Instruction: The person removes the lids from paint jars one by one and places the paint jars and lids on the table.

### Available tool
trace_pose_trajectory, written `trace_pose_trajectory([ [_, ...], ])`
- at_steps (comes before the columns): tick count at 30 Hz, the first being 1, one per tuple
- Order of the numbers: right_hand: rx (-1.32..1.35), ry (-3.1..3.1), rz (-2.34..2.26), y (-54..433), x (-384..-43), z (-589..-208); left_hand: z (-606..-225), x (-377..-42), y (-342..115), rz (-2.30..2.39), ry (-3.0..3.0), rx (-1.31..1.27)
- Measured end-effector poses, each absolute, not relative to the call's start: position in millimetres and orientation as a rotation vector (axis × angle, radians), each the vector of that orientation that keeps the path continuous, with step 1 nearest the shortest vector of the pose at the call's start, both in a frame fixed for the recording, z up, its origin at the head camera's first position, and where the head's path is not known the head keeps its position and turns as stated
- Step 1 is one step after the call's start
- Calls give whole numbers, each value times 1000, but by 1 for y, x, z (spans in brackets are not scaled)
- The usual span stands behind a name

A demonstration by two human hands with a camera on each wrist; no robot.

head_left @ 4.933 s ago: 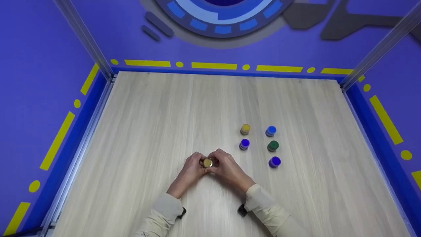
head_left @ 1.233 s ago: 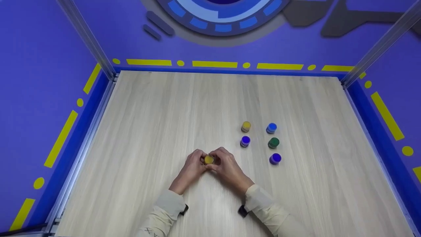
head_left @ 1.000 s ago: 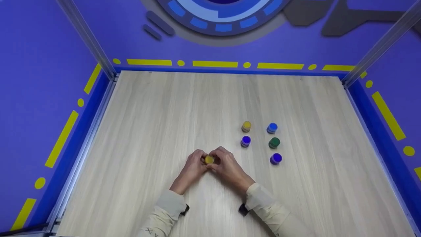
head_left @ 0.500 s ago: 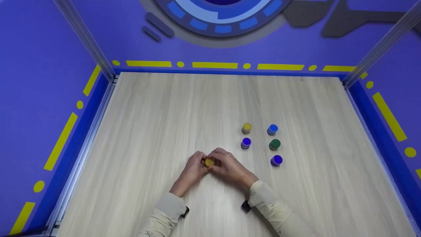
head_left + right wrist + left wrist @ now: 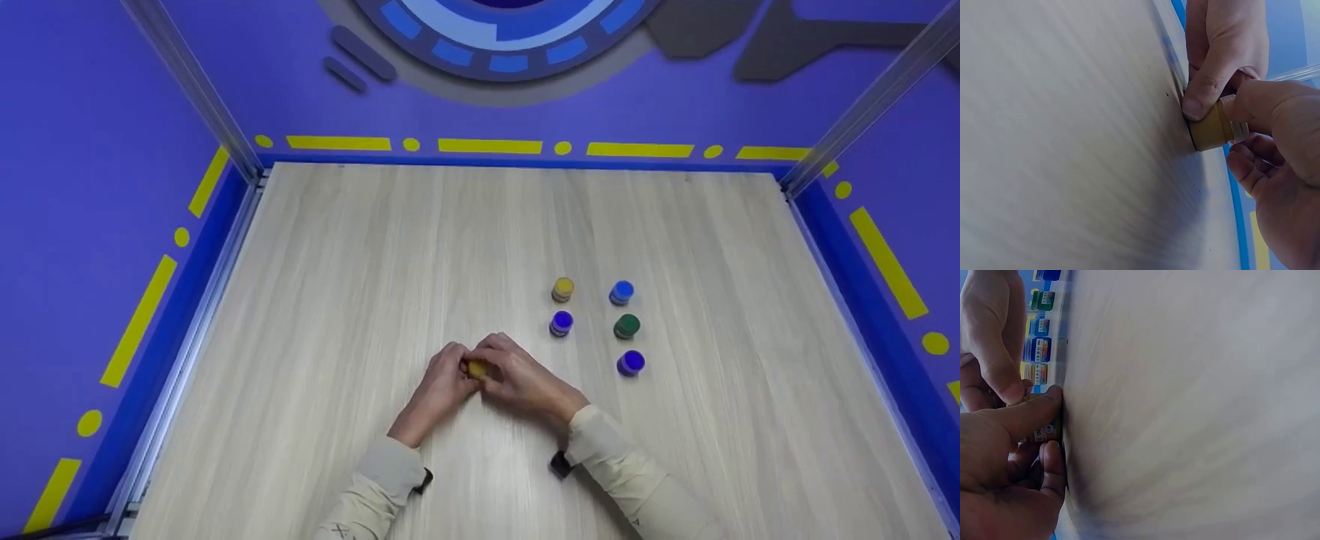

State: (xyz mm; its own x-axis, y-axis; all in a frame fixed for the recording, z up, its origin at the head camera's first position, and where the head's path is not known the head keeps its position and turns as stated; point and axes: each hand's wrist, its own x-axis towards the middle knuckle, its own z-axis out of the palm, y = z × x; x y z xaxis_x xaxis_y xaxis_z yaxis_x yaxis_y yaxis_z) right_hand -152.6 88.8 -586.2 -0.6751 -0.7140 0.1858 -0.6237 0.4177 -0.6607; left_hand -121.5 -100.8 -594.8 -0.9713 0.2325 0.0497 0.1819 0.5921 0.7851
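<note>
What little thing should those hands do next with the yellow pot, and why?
I'd guess a small twist of the clear lid by the right hand, though which way isn't certain. That hand is at the lid, while the left hand grips the yellow pot low down, which should hold it steady.

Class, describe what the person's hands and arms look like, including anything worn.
The left hand and right hand are gloveless. Pale beige, creased sleeves stop short of them, with small dark markings on the left one. A small black piece shows beside each cuff.
</note>
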Motion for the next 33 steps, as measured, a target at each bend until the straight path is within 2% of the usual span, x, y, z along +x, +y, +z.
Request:
trace_pose_trajectory([
  [16, -1287, 2394, -1141, 93, -162, -590, -598, -118, -99, 1328, 2766, 369],
  [33, -1212, 2357, -1224, 93, -167, -589, -593, -120, -100, 1305, 2801, 415],
])
